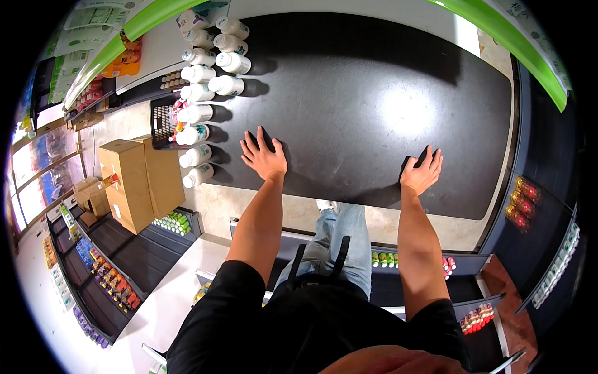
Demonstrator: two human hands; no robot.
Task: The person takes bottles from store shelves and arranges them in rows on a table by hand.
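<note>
Head view: bottle labels [201, 133] illegible.

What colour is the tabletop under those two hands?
The tabletop is black, with a bright patch of glare; the head view shows it.

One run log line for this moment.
left hand: open on black table, near white bottles | right hand: open, same table | held: nothing

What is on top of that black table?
The black table has white bottles along its left end; the left hand and right hand appear to rest on it. The surface beneath these is covered.
</note>
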